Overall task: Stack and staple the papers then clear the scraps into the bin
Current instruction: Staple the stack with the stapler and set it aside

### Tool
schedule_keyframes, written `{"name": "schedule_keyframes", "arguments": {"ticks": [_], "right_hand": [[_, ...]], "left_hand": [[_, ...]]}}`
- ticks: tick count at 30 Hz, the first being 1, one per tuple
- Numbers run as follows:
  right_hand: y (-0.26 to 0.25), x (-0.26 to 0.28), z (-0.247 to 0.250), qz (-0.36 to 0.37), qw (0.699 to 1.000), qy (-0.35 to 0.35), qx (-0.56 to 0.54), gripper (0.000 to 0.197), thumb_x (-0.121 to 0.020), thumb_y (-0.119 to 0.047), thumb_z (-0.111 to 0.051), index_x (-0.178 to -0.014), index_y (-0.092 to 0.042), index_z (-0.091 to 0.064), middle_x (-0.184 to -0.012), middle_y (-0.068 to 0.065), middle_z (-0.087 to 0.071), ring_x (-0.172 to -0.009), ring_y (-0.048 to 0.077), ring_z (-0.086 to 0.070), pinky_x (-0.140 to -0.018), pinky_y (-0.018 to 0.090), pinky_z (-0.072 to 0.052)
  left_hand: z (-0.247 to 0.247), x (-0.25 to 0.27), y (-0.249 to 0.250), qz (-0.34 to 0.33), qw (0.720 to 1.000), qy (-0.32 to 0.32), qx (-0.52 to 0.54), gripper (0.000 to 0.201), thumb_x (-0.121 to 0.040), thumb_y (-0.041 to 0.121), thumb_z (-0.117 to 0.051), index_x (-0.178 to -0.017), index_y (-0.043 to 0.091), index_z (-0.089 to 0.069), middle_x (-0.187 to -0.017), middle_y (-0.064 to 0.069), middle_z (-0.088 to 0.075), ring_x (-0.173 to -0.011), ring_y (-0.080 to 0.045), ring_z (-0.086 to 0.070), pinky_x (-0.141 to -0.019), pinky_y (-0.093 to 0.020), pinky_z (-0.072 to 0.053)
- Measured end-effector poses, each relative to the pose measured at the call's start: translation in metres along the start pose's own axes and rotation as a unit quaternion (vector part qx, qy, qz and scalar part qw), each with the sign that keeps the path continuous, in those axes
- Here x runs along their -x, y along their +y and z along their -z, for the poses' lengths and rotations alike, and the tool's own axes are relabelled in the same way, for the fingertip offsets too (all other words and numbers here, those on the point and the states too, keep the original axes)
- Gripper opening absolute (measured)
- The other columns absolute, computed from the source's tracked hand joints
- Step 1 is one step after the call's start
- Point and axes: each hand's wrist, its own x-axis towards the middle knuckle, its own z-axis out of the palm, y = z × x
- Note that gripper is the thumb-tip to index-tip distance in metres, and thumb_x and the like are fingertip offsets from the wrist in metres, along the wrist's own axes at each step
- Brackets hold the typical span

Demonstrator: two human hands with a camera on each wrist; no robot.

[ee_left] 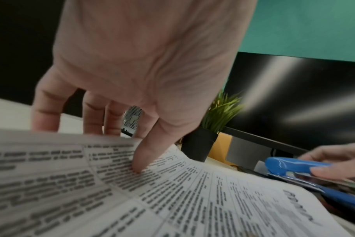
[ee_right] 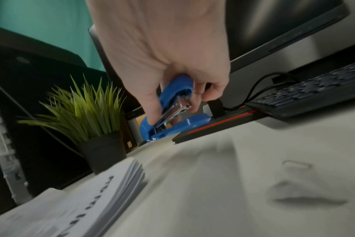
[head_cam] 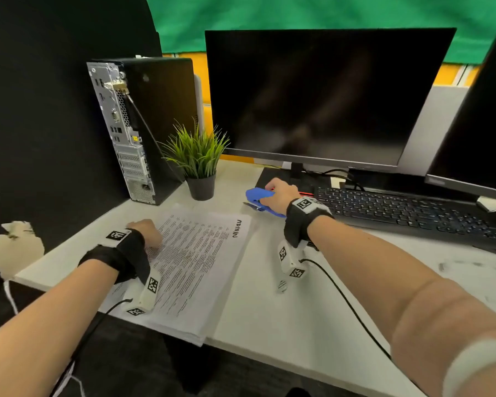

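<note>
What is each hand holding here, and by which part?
The right hand grips the blue stapler around its top arm. The left hand holds nothing; its fingers press on the papers.

One stack of papers (head_cam: 201,262), one blue stapler (head_cam: 258,200), two monitors (head_cam: 321,96), one keyboard (head_cam: 398,210), one potted plant (head_cam: 198,164), one computer tower (head_cam: 143,121).

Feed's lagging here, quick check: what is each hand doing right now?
Left hand: open, fingers pressing down on the stacked papers.
Right hand: closed around the blue stapler, beside the papers.
</note>
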Motion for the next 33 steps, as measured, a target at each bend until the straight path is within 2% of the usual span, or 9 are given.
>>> {"name": "schedule_keyframes", "arguments": {"ticks": [4, 8, 15, 19, 22, 25, 27, 30, 33], "right_hand": [[-0.008, -0.017, -0.03, 0.043, 0.999, -0.026, 0.021, 0.034, -0.083, -0.017, -0.06, -0.116, -0.02, -0.051, -0.122, 0.014, -0.054, -0.112, 0.031, -0.049, -0.089, 0.037, -0.046], [-0.016, -0.024, -0.046, 0.077, 0.994, -0.077, -0.008, 0.043, -0.085, -0.006, -0.055, -0.126, -0.019, -0.054, -0.132, 0.013, -0.054, -0.118, 0.03, -0.052, -0.098, 0.034, -0.042], [-0.023, -0.025, -0.051, 0.104, 0.983, -0.125, 0.088, 0.047, -0.096, -0.028, -0.038, -0.143, -0.028, -0.037, -0.148, 0.011, -0.037, -0.133, 0.034, -0.036, -0.112, 0.042, -0.03], [-0.004, -0.007, -0.037, 0.086, 0.977, -0.073, 0.184, 0.046, -0.093, -0.026, -0.038, -0.138, -0.019, -0.037, -0.142, 0.013, -0.033, -0.129, 0.034, -0.032, -0.103, 0.054, -0.03], [0.041, 0.021, -0.006, 0.067, 0.961, -0.097, 0.251, 0.041, -0.097, -0.023, -0.036, -0.134, -0.007, -0.046, -0.141, 0.016, -0.039, -0.13, 0.035, -0.035, -0.105, 0.046, -0.033], [0.089, 0.051, 0.017, 0.056, 0.947, -0.126, 0.289, 0.045, -0.098, -0.03, -0.034, -0.133, -0.005, -0.046, -0.139, 0.017, -0.042, -0.13, 0.036, -0.037, -0.106, 0.046, -0.033], [0.113, 0.075, 0.029, 0.04, 0.953, -0.15, 0.26, 0.051, -0.096, -0.037, -0.032, -0.135, -0.004, -0.039, -0.141, 0.015, -0.039, -0.13, 0.034, -0.038, -0.105, 0.045, -0.033], [0.138, 0.111, 0.048, 0.041, 0.943, -0.176, 0.28, 0.056, -0.097, -0.04, -0.031, -0.141, -0.005, -0.028, -0.146, 0.012, -0.031, -0.133, 0.029, -0.036, -0.107, 0.042, -0.031], [0.158, 0.138, 0.068, 0.023, 0.927, -0.203, 0.314, 0.053, -0.097, -0.041, -0.032, -0.136, -0.005, -0.038, -0.14, 0.012, -0.041, -0.124, 0.027, -0.046, -0.102, 0.038, -0.036]], "left_hand": [[-0.003, -0.013, 0.002, 0.012, 0.997, -0.003, -0.077, 0.048, -0.092, 0.018, -0.052, -0.137, 0.004, -0.043, -0.14, -0.019, -0.043, -0.127, -0.032, -0.047, -0.107, -0.035, -0.042], [-0.007, -0.022, 0.006, 0.03, 0.993, 0.002, -0.116, 0.05, -0.092, 0.017, -0.049, -0.139, 0.005, -0.039, -0.146, -0.019, -0.035, -0.131, -0.033, -0.044, -0.111, -0.041, -0.038], [-0.004, -0.008, 0.009, 0.029, 0.988, 0.001, -0.149, 0.054, -0.091, 0.025, -0.054, -0.139, 0.008, -0.04, -0.145, -0.018, -0.033, -0.131, -0.034, -0.043, -0.11, -0.04, -0.038], [-0.008, 0.012, 0.017, 0.025, 0.99, 0.031, -0.136, 0.056, -0.092, 0.021, -0.049, -0.143, 0.008, -0.03, -0.147, -0.018, -0.028, -0.134, -0.037, -0.036, -0.111, -0.045, -0.034], [-0.015, 0.037, 0.036, -0.051, 0.98, 0.128, -0.146, 0.05, -0.091, 0.022, -0.045, -0.14, 0.015, -0.034, -0.14, -0.015, -0.033, -0.13, -0.035, -0.036, -0.105, -0.052, -0.036], [-0.024, 0.074, 0.072, -0.196, 0.958, 0.181, -0.102, 0.04, -0.092, 0.019, -0.047, -0.132, 0.017, -0.048, -0.131, -0.011, -0.045, -0.122, -0.03, -0.046, -0.101, -0.044, -0.042], [-0.04, 0.107, 0.098, -0.265, 0.953, 0.137, -0.059, 0.034, -0.093, 0.019, -0.047, -0.126, 0.017, -0.054, -0.129, -0.008, -0.05, -0.115, -0.027, -0.053, -0.099, -0.038, -0.045], [-0.07, 0.153, 0.128, -0.289, 0.95, 0.002, -0.118, 0.041, -0.096, 0.031, -0.045, -0.133, 0.013, -0.047, -0.138, -0.009, -0.044, -0.125, -0.027, -0.048, -0.104, -0.035, -0.039], [-0.093, 0.188, 0.143, -0.292, 0.929, -0.084, -0.21, 0.05, -0.099, 0.034, -0.036, -0.139, 0.005, -0.039, -0.146, -0.015, -0.038, -0.133, -0.031, -0.041, -0.108, -0.035, -0.034]]}}
